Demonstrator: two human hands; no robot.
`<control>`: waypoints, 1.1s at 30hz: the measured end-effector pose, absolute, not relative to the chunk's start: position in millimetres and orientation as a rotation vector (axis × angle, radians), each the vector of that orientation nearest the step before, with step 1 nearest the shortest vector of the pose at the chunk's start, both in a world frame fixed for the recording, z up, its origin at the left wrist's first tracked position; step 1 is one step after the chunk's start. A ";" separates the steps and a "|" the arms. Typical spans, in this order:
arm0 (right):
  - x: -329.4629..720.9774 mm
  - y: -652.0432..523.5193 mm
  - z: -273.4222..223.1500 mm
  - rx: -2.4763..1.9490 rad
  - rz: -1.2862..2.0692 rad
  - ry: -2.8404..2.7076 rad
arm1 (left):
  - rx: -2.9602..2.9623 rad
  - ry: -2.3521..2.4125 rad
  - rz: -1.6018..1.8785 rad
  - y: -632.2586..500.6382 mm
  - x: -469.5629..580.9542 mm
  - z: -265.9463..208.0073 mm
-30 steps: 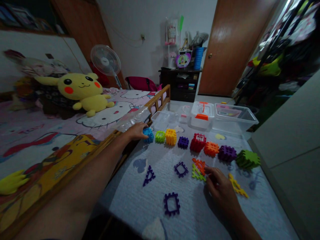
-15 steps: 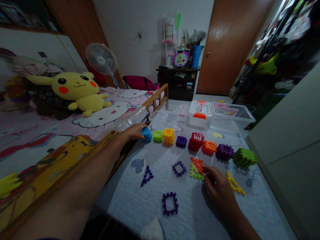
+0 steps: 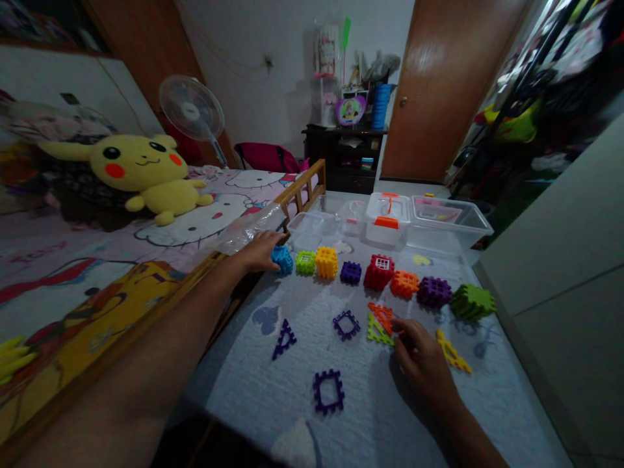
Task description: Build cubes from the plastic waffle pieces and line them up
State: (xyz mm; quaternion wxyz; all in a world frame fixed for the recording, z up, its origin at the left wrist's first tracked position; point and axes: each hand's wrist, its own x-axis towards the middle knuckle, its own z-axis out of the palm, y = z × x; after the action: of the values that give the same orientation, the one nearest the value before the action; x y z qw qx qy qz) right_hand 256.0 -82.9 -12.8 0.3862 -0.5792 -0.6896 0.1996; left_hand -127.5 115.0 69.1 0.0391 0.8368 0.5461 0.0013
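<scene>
My left hand (image 3: 260,252) reaches to the left side of a stack of blue interlocking building pieces (image 3: 282,259), its thumb and fingers apart beside it. My right hand (image 3: 422,351) rests low over the cloth with curled fingers. Its fingertips are at the edge of an orange triangular piece (image 3: 381,314), which lies against a lime green triangular piece (image 3: 378,331). A yellow triangular piece (image 3: 452,353) lies to the right of that hand. Flat in front are a purple triangle (image 3: 284,340) and two purple square frames, one farther (image 3: 336,326) and one nearer (image 3: 318,392).
Stacks stand in a row: lime (image 3: 305,262), yellow (image 3: 326,263), red (image 3: 379,273), orange (image 3: 404,285), purple (image 3: 435,292) and green (image 3: 472,303). Clear plastic boxes (image 3: 448,224) stand behind. A bed with a wooden rail (image 3: 299,187) borders the left; a pale cabinet (image 3: 560,260), the right.
My left hand's fingers have come off the top of the blue stack and spread slightly to its left. My right hand stays by the orange and lime triangles. The view has shifted a little.
</scene>
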 end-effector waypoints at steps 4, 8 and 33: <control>257.4 -83.1 -15.6 -1.464 0.490 -1.797 | 2.759 1.691 0.372 73.9 -106.5 82.3; 254.5 -81.4 -18.1 -1.384 0.442 -1.885 | 2.778 1.406 0.467 22.6 -67.8 76.2; 252.0 -80.7 -21.1 -1.329 0.451 -1.966 | 2.029 1.195 0.475 -16.5 18.3 17.3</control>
State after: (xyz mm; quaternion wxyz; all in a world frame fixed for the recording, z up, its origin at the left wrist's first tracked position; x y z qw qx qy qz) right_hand 252.0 -80.7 -21.1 0.3553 -0.5143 -0.7608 0.1744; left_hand 18.3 -16.5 17.3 0.3614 0.7876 0.4638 0.1845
